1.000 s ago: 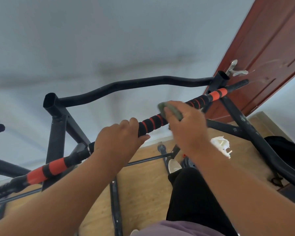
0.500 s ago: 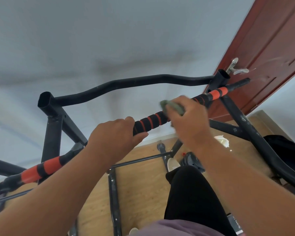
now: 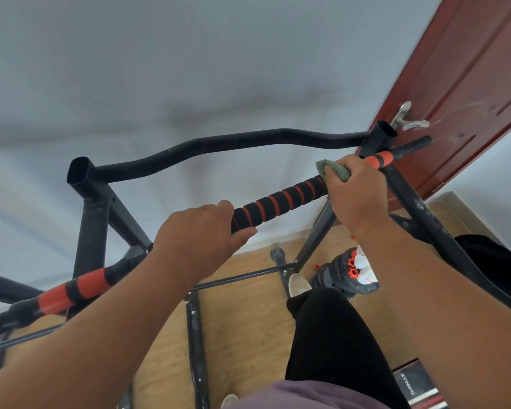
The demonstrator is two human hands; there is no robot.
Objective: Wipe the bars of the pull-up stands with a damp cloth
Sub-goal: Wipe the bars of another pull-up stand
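Note:
A black pull-up stand fills the view. Its near bar carries black foam with red rings and runs from lower left to upper right. My left hand grips this bar near its middle. My right hand is wrapped round the bar further right, with a green-grey cloth held between palm and bar. Part of the cloth sticks out above my fingers. A curved bare black bar crosses behind, joined to two upright posts.
A red-brown door with a metal handle stands close behind the bar's right end. Below lie a wooden floor, the stand's base tubes, a stack of black weight plates, a black bag and my leg.
My right hand has slid the cloth along the bar to the right, toward the door end. The left hand keeps its grip near the middle.

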